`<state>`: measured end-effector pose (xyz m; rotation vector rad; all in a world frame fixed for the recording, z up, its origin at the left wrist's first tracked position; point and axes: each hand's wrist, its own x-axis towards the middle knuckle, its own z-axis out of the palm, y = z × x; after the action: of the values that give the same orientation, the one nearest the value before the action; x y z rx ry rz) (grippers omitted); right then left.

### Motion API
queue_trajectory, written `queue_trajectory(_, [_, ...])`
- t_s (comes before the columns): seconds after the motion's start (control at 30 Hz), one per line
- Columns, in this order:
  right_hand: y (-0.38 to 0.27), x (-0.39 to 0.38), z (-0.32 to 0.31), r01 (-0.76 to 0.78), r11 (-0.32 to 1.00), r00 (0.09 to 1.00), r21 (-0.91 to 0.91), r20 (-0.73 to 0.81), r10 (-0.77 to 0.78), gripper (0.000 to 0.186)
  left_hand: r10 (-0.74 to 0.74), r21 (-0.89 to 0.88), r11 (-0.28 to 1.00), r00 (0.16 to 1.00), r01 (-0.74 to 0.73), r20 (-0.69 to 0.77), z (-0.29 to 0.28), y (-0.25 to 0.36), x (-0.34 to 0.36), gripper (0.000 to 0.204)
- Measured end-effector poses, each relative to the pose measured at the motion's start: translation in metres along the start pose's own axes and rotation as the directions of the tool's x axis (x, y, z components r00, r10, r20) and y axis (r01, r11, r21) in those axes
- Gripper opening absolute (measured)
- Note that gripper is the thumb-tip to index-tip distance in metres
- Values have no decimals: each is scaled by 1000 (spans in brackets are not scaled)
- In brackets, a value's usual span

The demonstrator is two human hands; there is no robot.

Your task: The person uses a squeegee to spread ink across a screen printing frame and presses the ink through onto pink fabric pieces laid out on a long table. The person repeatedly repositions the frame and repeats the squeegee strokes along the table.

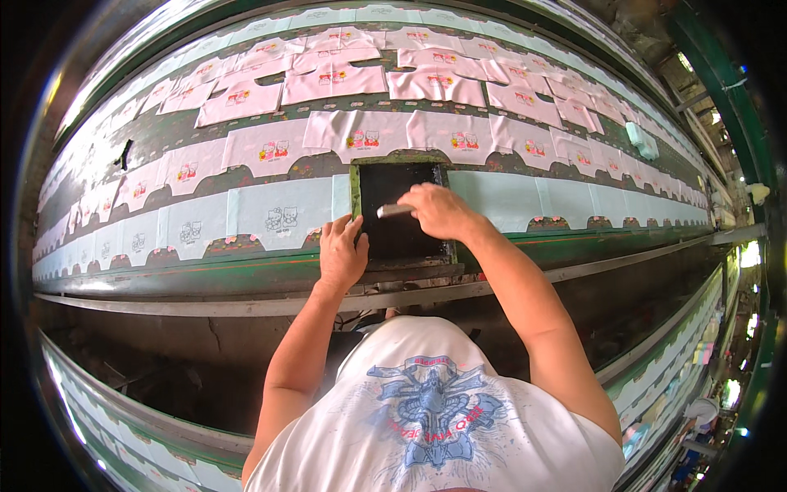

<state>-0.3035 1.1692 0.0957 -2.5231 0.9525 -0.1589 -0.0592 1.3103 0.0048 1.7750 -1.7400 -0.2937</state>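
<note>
A screen printing frame (356, 190) with greenish edges and dark ink inside lies over the row of pale blue fabric pieces nearest me. My left hand (341, 252) is closed on the frame's left side, near its front corner. Above the dark mesh, my right hand (440, 212) grips a squeegee (397, 211) with a light, flat bar; its lower part is hard to make out. Left of the frame, a pale blue piece (275, 215) carries a black outline print of two cartoon figures. The pale blue piece (496, 197) to its right looks unprinted.
Beyond are rows of pink fabric pieces (357, 135) with coloured prints on a long dark table. A folded light-blue cloth (642, 141) and a small black object (124, 154) lie there. A metal rail (205, 307) runs along the near edge. Another printing table (156, 447) stands behind me.
</note>
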Motion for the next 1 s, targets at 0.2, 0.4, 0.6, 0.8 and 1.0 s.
queue_trajectory(0.2, [24,54,1,-91,994,982,-53,-173,81,39,44,193,978,979,-83,198,-25,11,18,48])
queue_trajectory(0.4, [0,19,31,-45,995,971,-91,-240,22,47,37,199,976,973,-83,226,-26,9,17,53])
queue_trajectory(0.6, [-41,-47,59,19,989,961,-150,-270,-59,40,126,162,976,984,-145,127,-20,7,14,48])
queue_trajectory(0.8, [-77,-84,72,0,990,970,-141,-242,-35,41,29,-89,995,998,-33,-50,11,-14,2,42])
queue_trajectory(1.0, [-82,-97,70,-32,999,979,-25,-203,27,54,-215,-312,928,976,203,-7,18,0,0,58])
